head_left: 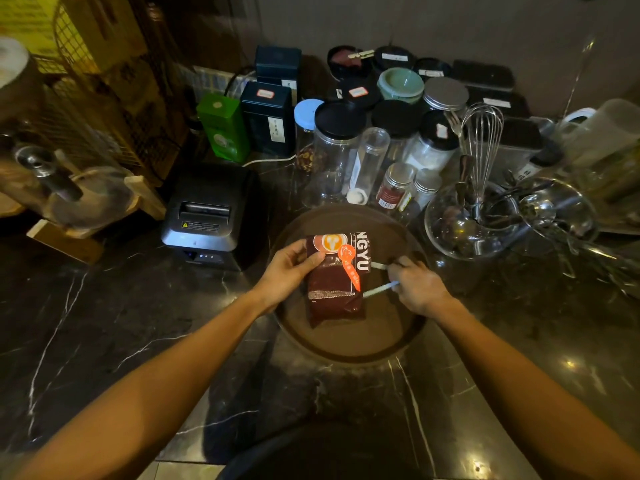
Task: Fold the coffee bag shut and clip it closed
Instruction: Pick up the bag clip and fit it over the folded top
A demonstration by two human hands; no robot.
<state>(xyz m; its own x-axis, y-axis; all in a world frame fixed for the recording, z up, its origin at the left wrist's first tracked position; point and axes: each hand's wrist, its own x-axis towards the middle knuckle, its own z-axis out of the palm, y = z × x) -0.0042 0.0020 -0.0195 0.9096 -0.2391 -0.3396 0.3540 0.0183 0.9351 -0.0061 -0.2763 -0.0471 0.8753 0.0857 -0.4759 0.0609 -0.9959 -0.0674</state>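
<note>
Two bare forearms reach out over the dark marble tabletop (pixel 104 341), whose near stretch lies open. The left hand (pixel 284 271) pinches the upper left edge of the coffee bag (pixel 334 289), which lies on a round brown tray (pixel 349 341). The right hand (pixel 417 287) is closed around a white clip (pixel 379 289), apparently spread open at the bag's right edge. A receipt printer (pixel 207 216) stands left; jars (pixel 337 147) and a glass bowl (pixel 467 223) crowd behind.
</note>
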